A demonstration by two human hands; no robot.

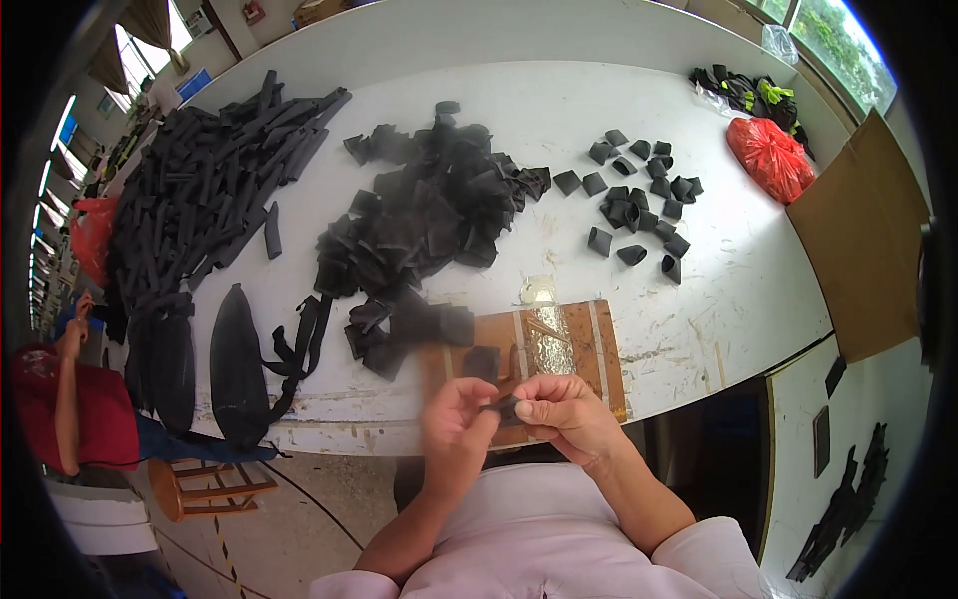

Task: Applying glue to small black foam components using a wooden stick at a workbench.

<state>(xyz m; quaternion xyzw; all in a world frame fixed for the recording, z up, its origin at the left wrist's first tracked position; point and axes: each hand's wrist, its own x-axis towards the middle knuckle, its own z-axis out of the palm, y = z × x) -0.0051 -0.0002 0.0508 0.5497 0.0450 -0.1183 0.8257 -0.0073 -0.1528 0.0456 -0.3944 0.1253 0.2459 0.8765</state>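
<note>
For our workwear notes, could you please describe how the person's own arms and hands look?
The left hand and right hand show no gloves. The forearms are uncovered, with no watch or bracelet visible. The short sleeves are plain, very pale pink, matching the shirt.

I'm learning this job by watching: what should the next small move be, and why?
Perhaps press the small black piece into a loop: the left hand and right hand both pinch it over the wooden board, and black loops lie at the right. The hands hide most of the piece, so this is a guess.
</note>
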